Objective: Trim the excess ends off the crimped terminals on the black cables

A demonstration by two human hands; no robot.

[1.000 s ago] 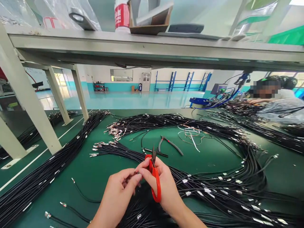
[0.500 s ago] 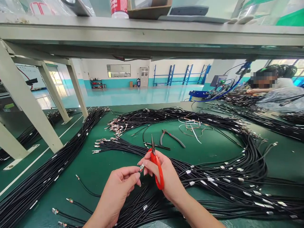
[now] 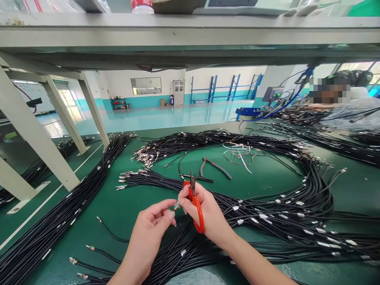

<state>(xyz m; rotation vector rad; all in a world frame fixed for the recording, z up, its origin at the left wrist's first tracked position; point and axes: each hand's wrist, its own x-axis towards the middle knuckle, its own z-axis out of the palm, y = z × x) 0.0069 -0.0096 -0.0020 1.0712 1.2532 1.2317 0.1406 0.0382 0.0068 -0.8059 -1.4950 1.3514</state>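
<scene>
one metal cable end (image 3: 177, 206) is held up between the two hands, above the green tabletop (image 3: 258, 186), so work on it seems not yet done (that is only a guess). lots of black cables (image 3: 157, 180) are laid around with metal ends on, but it cannot be told which are finished and which are left. four more ends (image 3: 73, 261) are spread out by the left arm. the metal end is pinched by the thumb and finger of the left hand (image 3: 150, 227). its tip seems to be touched by the right hand (image 3: 208, 206), which is wrapped around red scissors (image 3: 200, 208). nothing is being cut by the blades.
</scene>
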